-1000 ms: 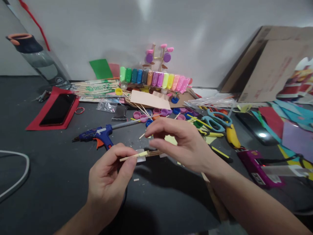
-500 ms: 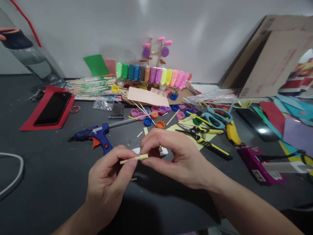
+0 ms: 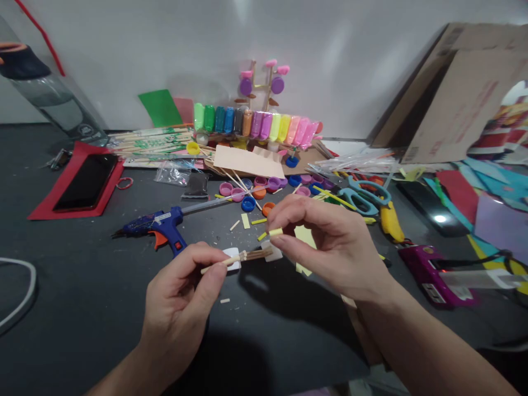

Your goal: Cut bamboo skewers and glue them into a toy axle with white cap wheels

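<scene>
My left hand (image 3: 181, 297) is closed, thumb and forefinger pinching a short thin wooden stick (image 3: 233, 260) that points right and slightly up. Held apart from it, up and to the right, is a small pale yellow rolled strip (image 3: 275, 233) between the thumb and fingertips of my right hand (image 3: 322, 242). Just past the stick's tip lies a small bundle of brown sticks (image 3: 258, 254), near two white pieces (image 3: 233, 265); whether the stick touches the bundle I cannot tell. Pale yellow paper strips (image 3: 304, 245) lie partly hidden behind my right hand.
A blue glue gun (image 3: 167, 223) lies left of my hands. Behind are coloured caps (image 3: 248, 204), a row of clay packets (image 3: 256, 125) and blue scissors (image 3: 365, 195). At right sit a purple device (image 3: 433, 278) and a phone (image 3: 429, 212); another phone (image 3: 86, 181) lies on red paper.
My right hand has moved up and right, away from the stick, carrying the yellow strip off its end. My left hand stays nearly in place with the stick.
</scene>
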{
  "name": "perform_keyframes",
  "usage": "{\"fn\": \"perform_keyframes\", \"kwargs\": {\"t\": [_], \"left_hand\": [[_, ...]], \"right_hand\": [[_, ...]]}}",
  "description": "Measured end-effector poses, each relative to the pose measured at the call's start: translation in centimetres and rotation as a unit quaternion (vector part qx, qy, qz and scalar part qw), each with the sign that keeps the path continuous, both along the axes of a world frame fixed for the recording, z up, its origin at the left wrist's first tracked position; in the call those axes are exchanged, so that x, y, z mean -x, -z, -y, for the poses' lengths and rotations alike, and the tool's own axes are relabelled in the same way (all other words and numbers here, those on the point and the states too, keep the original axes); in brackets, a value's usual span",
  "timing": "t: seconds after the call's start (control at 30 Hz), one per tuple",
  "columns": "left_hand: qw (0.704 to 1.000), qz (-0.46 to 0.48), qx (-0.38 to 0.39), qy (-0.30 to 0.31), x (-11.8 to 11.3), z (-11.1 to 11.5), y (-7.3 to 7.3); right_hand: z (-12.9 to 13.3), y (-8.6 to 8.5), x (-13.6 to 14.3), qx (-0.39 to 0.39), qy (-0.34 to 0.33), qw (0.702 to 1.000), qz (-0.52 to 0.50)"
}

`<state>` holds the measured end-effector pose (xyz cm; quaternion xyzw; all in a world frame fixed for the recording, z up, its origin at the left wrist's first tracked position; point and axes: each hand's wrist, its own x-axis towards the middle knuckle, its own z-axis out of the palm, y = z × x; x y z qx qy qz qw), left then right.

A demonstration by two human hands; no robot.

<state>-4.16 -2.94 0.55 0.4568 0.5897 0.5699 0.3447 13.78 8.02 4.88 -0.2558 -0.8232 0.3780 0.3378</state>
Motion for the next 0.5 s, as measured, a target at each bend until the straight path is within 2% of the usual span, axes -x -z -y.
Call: {"fn": "perform_keyframes", "kwargs": {"t": [0.1, 0.2, 0.37, 0.5], "left_hand": [[1.0, 0.017, 0.023, -0.001, 0.1, 0.3, 0.3], [0.998, 0.044, 0.046, 0.01, 0.1, 0.7, 0.6], [0.993, 0.113, 0.043, 0.018, -0.3, 0.5, 0.4], [0.992, 0.116, 0.049, 0.007, -0.6, 0.2, 0.1]], "right_hand": [[-0.7, 0.6, -1.0, -0.045, 0.015, 0.996, 0.079], [-0.4, 1.2, -1.9, -0.101, 0.0, 0.983, 0.152], [2.1, 2.3, -2.4, -0.129, -0.063, 0.953, 0.266], [3.6, 4.2, -2.4, -0.179, -0.053, 0.92, 0.344]]}}
